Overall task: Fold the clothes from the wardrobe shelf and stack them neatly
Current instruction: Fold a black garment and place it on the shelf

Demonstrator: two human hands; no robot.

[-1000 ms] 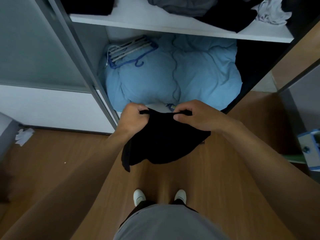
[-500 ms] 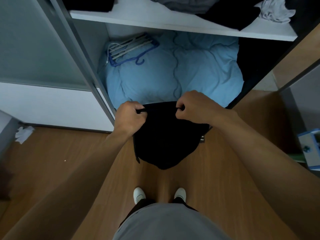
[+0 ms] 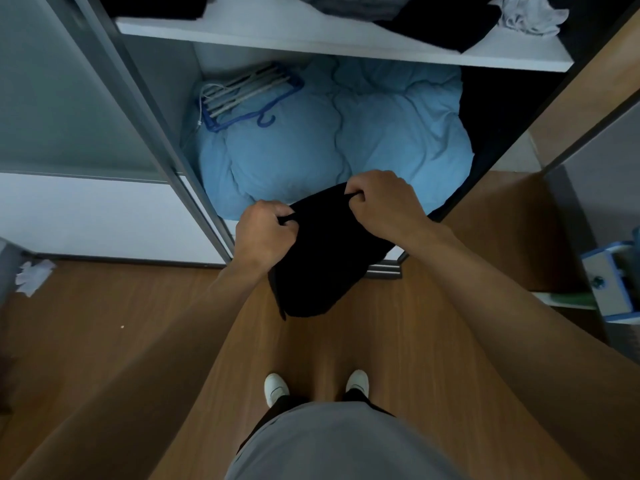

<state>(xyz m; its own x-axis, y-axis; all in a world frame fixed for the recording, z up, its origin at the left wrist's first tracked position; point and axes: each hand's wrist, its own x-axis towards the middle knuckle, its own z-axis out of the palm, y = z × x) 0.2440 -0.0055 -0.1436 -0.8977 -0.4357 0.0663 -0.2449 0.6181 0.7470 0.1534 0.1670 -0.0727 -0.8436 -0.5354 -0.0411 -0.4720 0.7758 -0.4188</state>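
The left hand [image 3: 265, 230] and right hand [image 3: 379, 199] each pinch the top edge of the black garment [image 3: 318, 265], hanging before the wardrobe shelf [image 3: 311, 41]. Folding seems in progress; next probably another fold.

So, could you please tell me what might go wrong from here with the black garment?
The left hand and right hand pinch only the top edge of the black garment, which hangs bunched in the air, so a fold may come out crooked. If one pinch slips, it could drop to the floor. The shelf above holds a loose pile of clothes, which may crowd a neat stack.
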